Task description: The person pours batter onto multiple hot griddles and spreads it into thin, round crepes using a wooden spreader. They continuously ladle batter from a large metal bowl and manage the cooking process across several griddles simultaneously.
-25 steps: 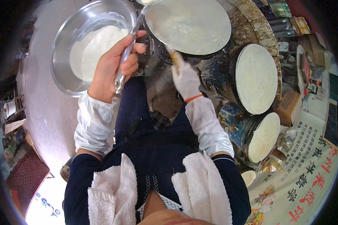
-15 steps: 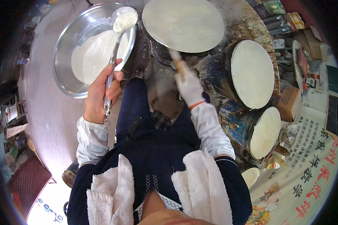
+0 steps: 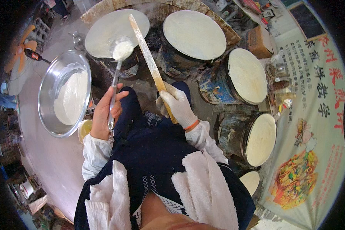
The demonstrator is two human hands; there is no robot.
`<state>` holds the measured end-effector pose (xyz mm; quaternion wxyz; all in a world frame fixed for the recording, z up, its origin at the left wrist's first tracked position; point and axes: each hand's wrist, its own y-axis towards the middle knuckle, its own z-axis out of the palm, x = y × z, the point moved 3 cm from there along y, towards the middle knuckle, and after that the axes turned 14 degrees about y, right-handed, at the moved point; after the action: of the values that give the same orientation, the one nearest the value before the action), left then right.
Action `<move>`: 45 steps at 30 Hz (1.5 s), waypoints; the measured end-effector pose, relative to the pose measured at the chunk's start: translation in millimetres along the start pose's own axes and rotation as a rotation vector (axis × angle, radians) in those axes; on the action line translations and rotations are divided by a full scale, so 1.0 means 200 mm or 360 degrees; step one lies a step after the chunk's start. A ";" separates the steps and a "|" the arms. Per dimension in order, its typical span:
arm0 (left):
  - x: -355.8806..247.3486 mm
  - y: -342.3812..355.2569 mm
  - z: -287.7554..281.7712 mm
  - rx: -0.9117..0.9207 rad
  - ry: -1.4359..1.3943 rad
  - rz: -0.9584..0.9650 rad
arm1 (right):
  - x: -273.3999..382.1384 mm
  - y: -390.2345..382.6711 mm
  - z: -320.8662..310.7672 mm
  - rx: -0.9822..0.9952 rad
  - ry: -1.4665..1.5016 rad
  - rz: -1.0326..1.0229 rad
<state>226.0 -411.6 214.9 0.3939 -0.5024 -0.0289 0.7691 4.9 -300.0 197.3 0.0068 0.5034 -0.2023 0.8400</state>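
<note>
The steel basin (image 3: 48,94) stood on the person's left, with a pool of white batter (image 3: 72,100) inside it. Just right of the basin, the left hand (image 3: 106,115) was bare, its fingers loosely bent around the handle of the ladle (image 3: 115,82). That handle crossed the palm, its end showing by the wrist, and the ladle's cup lay out past the fingers, beyond the basin's right side, bearing a scoop of white batter (image 3: 123,50).

Farther right of the basin, the right hand (image 3: 176,102), in a white glove, was closed around the wooden stick (image 3: 149,59) near its lower end. A short butt poked out on the near side of that hand; the long length ran away from it, leaning toward the basin's side.

Beyond the basin and to its right lay the first pale sheet (image 3: 103,32); whether cup or stick touched it could not be told. The second pale sheet (image 3: 195,34) was farther right of the basin. A yellowish bowl (image 3: 84,131) sat just beside the basin's near right rim.
</note>
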 end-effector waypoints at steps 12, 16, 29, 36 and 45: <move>0.15 0.16 0.18 0.0319 0.0039 -0.0190 | 0.03 -0.20 -0.53 -0.0943 -0.0146 -0.0402; 0.09 0.31 0.24 0.0198 0.0201 -0.0273 | 0.11 0.00 -0.80 -0.1214 -0.0283 -0.0493; -0.03 0.79 0.37 0.0249 0.0230 -0.0255 | 0.46 0.93 -1.26 -0.1293 -0.1880 -0.0279; -0.04 0.83 0.36 0.0131 0.0307 -0.0281 | 0.45 1.00 -1.26 -0.1223 -0.1943 -0.0114; -0.05 0.83 0.35 0.0199 0.0299 -0.0295 | 0.40 0.65 -1.22 -0.1115 -0.1414 -0.0372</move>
<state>75.5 -507.6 183.4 0.4948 -0.5419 0.0098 0.6793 -268.8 -349.9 121.8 0.1803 0.7946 -0.3948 0.4245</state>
